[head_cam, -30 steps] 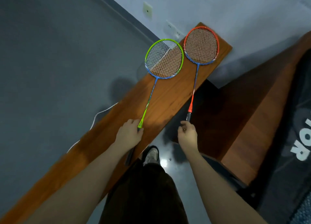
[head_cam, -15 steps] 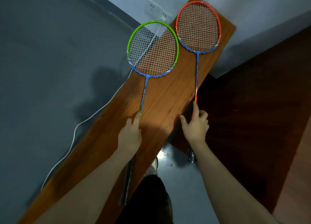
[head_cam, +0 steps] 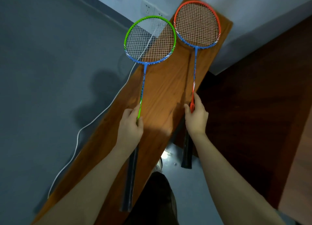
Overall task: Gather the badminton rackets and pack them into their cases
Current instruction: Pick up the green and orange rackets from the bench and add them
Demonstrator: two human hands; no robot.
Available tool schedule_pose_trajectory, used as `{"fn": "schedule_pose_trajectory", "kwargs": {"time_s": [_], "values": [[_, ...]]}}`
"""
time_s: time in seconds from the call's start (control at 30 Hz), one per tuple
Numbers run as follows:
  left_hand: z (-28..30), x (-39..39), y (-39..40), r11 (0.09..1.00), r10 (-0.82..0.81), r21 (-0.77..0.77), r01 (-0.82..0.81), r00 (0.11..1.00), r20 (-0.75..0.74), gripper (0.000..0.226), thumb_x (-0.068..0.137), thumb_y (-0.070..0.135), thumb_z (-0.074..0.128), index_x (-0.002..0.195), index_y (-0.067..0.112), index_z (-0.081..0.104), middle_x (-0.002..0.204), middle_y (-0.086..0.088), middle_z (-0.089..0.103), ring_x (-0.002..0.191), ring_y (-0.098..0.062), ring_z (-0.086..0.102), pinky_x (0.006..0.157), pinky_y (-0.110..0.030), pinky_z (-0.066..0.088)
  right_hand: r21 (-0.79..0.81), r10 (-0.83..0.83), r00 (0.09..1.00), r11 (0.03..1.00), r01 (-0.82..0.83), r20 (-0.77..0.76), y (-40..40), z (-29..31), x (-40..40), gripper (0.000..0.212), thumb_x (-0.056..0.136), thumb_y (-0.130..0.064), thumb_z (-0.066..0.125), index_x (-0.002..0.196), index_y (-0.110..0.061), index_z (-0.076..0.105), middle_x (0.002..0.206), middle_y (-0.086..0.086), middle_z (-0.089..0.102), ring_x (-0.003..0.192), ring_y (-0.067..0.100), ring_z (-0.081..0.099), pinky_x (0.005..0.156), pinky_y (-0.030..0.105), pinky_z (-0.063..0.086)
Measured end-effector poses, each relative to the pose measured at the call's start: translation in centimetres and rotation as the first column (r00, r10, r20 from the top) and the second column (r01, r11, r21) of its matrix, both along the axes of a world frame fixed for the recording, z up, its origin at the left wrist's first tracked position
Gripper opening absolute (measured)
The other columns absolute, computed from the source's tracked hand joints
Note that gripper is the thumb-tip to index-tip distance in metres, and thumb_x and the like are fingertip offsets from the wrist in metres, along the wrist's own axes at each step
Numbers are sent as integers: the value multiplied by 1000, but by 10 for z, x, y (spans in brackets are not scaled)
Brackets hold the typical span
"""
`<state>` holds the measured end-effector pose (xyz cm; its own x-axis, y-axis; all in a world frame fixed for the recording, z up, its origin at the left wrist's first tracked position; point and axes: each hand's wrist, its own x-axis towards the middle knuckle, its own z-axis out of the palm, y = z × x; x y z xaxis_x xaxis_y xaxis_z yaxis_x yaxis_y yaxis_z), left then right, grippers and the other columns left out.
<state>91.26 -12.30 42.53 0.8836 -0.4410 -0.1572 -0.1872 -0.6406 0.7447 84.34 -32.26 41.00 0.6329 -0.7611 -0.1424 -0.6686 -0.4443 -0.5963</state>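
My left hand (head_cam: 130,126) pinches the green racket (head_cam: 150,40) and my right hand (head_cam: 196,119) the orange racket (head_cam: 197,25) low on their shafts over the wooden bench (head_cam: 162,93), so the touching heads could snag if I lift unevenly.

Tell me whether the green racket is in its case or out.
Out. The green racket lies bare on the wooden bench, strings uncovered, the left hand gripping its shaft. No case is in view.

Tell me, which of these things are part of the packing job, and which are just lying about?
Part of the job:
green racket, pinched at the shaft by the left hand
orange racket, pinched by the right hand

Just lying about:
wooden bench
white cable
wall socket
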Motion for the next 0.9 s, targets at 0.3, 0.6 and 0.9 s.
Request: {"fn": "schedule_pose_trajectory", "kwargs": {"time_s": [0.3, 0.6, 0.9], "values": [[95, -14, 7, 993, 37, -111, -30, 997, 66, 38, 87, 3, 58, 124, 6, 55, 93, -1, 50, 77, -8, 48, 72, -3, 36, 26, -66, 988, 998, 63, 140, 63, 115, -28, 48, 94, -18, 53, 140, -19, 39, 100, 3, 59, 84, 9, 52, 89, 27, 45], [218, -65, 24, 978, -10, -204, 48, 983, 183, 36, 86, 5, 60, 122, 6, 57, 94, -1, 53, 71, 3, 48, 73, 2, 37, -18, -15, 967, 1000, 21, 253, 105, 241, -109, 47, 92, -11, 56, 138, -11, 43, 105, 17, 62, 94, 19, 52, 82, 28, 45], [288, -158, -11, 957, -105, -227, 183, 943, 316, 36, 85, 4, 61, 120, 2, 57, 92, -5, 55, 79, -6, 48, 75, 1, 37, -116, -35, 921, 989, 87, 388, 95, 295, -220, 46, 90, -14, 54, 136, -13, 47, 101, 6, 64, 92, 22, 60, 84, 42, 49]]}}
